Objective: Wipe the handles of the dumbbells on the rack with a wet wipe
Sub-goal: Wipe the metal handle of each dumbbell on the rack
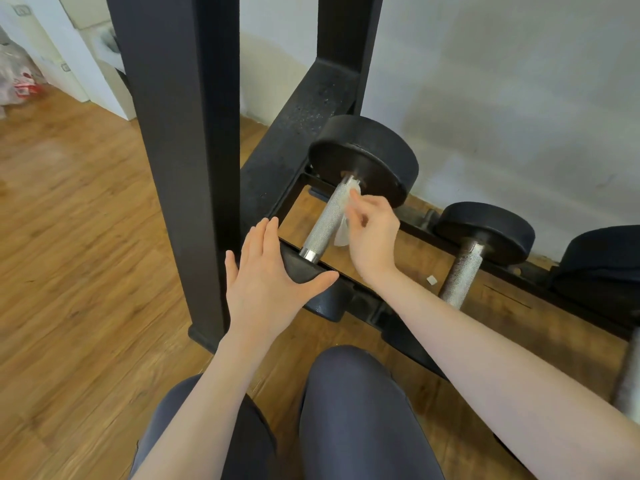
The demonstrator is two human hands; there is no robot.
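Note:
A black dumbbell lies across the low rack [391,320], its far weight [363,157] by the wall. My right hand [372,233] pinches a crumpled white wet wipe [343,216] against the right side of its knurled silver handle [327,220], near the far weight. With straight fingers, my left hand [263,282] presses flat on the near weight [311,271] of the same dumbbell. A second dumbbell with a duller, rust-flecked handle [462,275] sits to the right on the rack.
A thick black upright post [183,150] stands just left of my left hand. A third dark weight [606,258] lies at the right edge. My knees in grey leggings [356,410] are below. Wooden floor stretches left; a white scrap [431,279] lies under the rack.

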